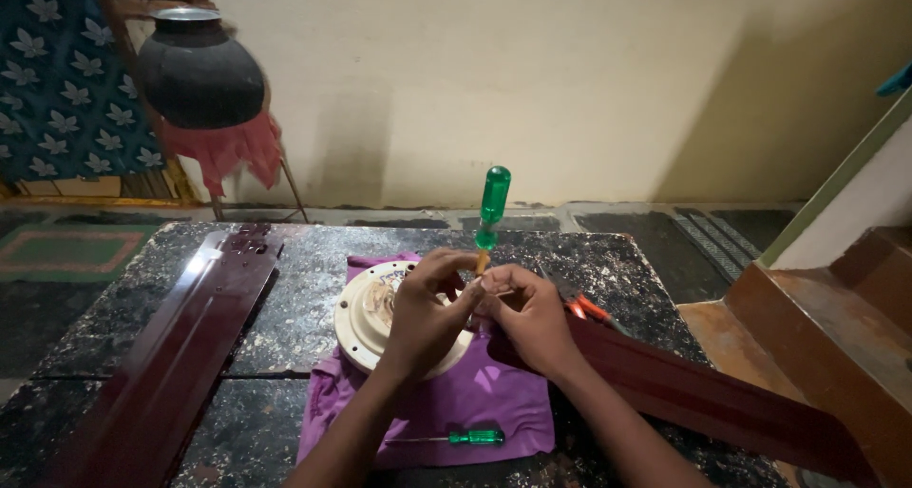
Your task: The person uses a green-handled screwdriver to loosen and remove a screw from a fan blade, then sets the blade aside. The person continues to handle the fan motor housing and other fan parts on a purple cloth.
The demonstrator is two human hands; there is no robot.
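A cream round fan motor housing (359,322) lies on a purple cloth (475,402) on a dark stone table. A screwdriver with a green handle (493,208) stands upright at the housing's right edge. My left hand (425,312) and my right hand (527,312) meet around its lower shaft, fingers pinched at the point where the tip sits. A dark red fan blade (722,393) runs from under my right hand toward the right. The screwdriver's tip is hidden by my fingers.
A second dark red fan blade (180,355) lies along the table's left side. A small green-handled screwdriver (465,438) rests on the cloth near me. Red-handled pliers (587,307) lie behind my right hand. A black pot (199,70) stands on a stand at the back left.
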